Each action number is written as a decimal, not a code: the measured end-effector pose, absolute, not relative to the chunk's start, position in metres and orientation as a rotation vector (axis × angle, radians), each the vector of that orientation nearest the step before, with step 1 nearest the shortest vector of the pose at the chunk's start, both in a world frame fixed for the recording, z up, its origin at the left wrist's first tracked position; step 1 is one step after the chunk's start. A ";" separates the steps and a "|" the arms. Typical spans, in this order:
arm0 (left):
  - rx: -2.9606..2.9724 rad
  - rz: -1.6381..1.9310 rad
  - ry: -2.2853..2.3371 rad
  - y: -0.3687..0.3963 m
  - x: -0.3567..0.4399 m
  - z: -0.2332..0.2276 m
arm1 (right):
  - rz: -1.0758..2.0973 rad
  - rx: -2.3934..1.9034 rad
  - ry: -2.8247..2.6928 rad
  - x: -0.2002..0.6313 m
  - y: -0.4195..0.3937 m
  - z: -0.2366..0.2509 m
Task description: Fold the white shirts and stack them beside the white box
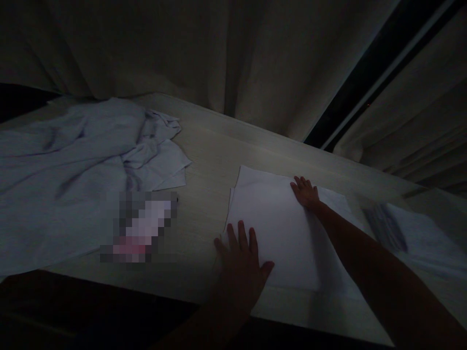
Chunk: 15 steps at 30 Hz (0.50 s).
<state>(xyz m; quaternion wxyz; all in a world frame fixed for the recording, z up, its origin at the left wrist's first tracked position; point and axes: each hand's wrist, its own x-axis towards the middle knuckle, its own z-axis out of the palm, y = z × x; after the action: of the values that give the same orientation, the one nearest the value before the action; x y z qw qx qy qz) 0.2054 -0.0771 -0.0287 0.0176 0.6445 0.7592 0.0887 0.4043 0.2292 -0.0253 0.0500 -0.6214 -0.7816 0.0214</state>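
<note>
A flat white cloth [277, 228], its layers showing at the left edge, lies on the pale table [207, 136] in front of me. Over its near left corner, my left hand [242, 265] is spread with the fingers apart and holds nothing. Toward the far right side of the same cloth, my right hand [306, 193] rests palm down, fingers stretched out. The right forearm crosses the cloth's right part and hides some of it. The room is dim, so fine detail is hard to make out.
A heap of rumpled white cloth [73, 160] covers the table's left end. Beside it lies a blurred-out pink and white item [142, 228]. To the right sits a folded stack of pale cloth [419, 233]. Curtains [182, 48] hang behind the table's far edge.
</note>
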 end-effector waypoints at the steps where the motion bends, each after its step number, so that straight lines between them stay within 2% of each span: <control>1: 2.004 0.279 2.366 -0.076 0.204 -0.028 | 0.071 -1.868 -2.361 0.404 0.224 -0.023; 5: 2.037 0.296 2.385 -0.071 0.192 -0.026 | 0.012 -1.699 -2.353 0.409 0.170 -0.014; 9: 2.164 0.334 2.319 -0.067 0.184 -0.015 | -0.067 -1.540 -2.415 0.436 0.071 -0.016; 11: 2.344 0.376 2.154 -0.068 0.191 -0.009 | -0.033 -1.571 -2.402 0.458 0.017 -0.025; 15: 2.723 0.459 1.516 -0.081 0.229 -0.006 | 0.039 -1.682 -2.306 0.492 -0.066 -0.045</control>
<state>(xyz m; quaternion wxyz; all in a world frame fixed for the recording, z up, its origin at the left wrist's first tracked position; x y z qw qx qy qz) 0.2288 -0.0810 -0.0064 -0.0040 0.8644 0.4812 0.1458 0.4924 -0.0659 -0.0445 0.1432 -0.5832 -0.7995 0.0137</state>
